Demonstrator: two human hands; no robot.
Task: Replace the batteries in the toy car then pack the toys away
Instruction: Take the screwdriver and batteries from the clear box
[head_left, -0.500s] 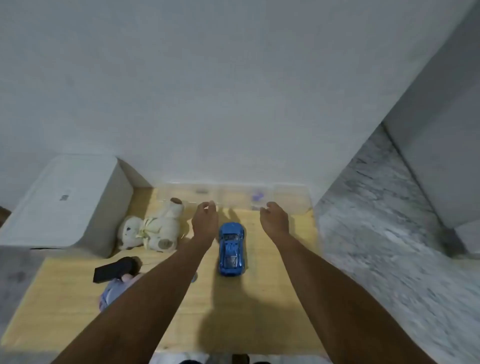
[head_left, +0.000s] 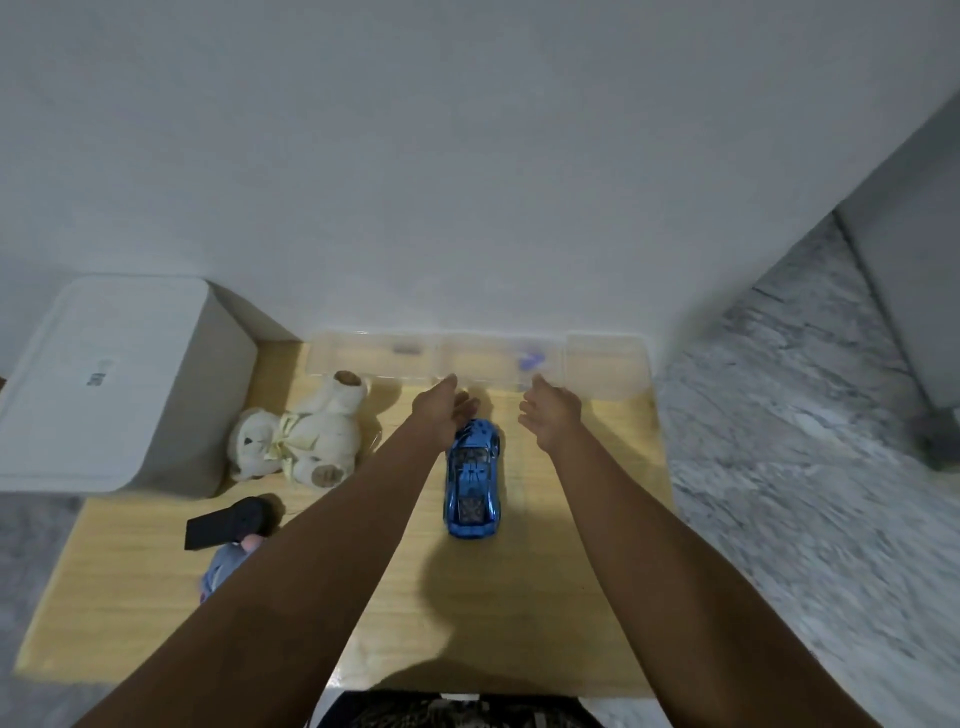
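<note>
A shiny blue toy car (head_left: 472, 480) stands on the wooden table (head_left: 519, 613), nose pointing away from me. My left hand (head_left: 440, 413) hovers over the car's front left corner with relaxed fingers, holding nothing. To the right of the car's nose, my right hand (head_left: 551, 415) is open too, palm turned inward. A clear plastic box (head_left: 478, 361) with small purple items lies along the wall just beyond both hands. A cream teddy bear (head_left: 301, 436) lies at the left.
A white lidded bin (head_left: 109, 384) stands at the far left. A black remote-like object (head_left: 231, 522) and a small bluish toy (head_left: 223, 569) lie near my left forearm. Grey marble floor (head_left: 810, 467) runs to the right of the table.
Both hands have drawn back slightly from the clear box toward the car's nose and turned their palms inward. The car has not moved.
</note>
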